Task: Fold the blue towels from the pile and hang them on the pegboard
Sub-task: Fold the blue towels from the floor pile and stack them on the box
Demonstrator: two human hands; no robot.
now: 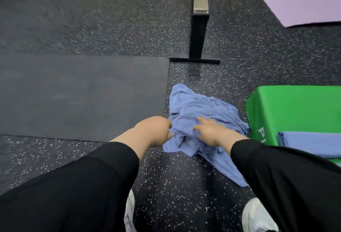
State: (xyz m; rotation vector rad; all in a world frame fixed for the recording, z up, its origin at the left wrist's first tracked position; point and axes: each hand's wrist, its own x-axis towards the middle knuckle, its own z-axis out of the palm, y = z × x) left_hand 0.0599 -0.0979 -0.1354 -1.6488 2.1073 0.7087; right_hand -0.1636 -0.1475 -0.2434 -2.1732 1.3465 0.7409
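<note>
A crumpled pile of blue towels (199,110) lies on the speckled black floor in front of me. My left hand (156,130) grips the pile's left edge, fingers curled into the cloth. My right hand (212,130) lies on top of the pile with its fingers spread and pressing into the fabric. A folded blue towel (311,143) rests on the green box (295,110) at the right. No pegboard is in view.
A dark grey mat (77,95) covers the floor to the left. A black and metal stand leg (198,29) with a flat foot rises just beyond the pile. A lilac mat (304,5) lies at the far right. My white shoes (258,217) show below.
</note>
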